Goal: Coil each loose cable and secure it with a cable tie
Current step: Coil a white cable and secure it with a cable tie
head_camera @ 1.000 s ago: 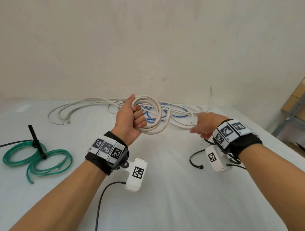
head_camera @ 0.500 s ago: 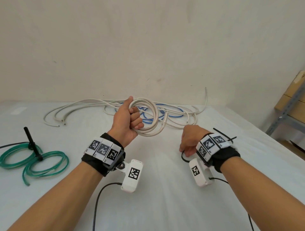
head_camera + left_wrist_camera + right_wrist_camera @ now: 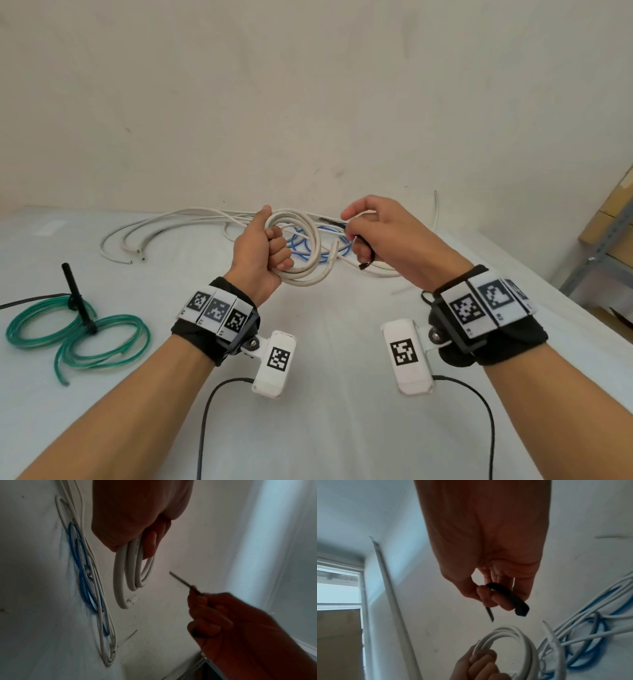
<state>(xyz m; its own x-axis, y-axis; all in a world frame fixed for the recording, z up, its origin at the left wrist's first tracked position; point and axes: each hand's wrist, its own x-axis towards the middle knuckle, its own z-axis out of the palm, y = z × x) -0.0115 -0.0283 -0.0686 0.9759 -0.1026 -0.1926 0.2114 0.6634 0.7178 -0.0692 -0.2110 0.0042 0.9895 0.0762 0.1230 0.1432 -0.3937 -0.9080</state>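
The left hand (image 3: 262, 255) grips a coiled white cable (image 3: 308, 253) at centre frame, fingers curled through the loops, holding it above the bench (image 3: 325, 428). The right hand (image 3: 387, 240) pinches a black cable tie (image 3: 334, 223), its thin tip aimed at the coil and not yet touching it. The cable looks stiff and springy, likely to uncoil if the grip loosens, so hold where the loops bunch and thread the tie beside the fingers. The tie appears light, thin and flexible. At left lies a green cable (image 3: 73, 337), already coiled and tied; at centre back, loose white cables (image 3: 164, 226) and a blue cable (image 3: 301, 245) are tangled. The bench has a white covering, against a plain pale wall (image 3: 308, 102); shelving (image 3: 603, 246) stands at the right edge.
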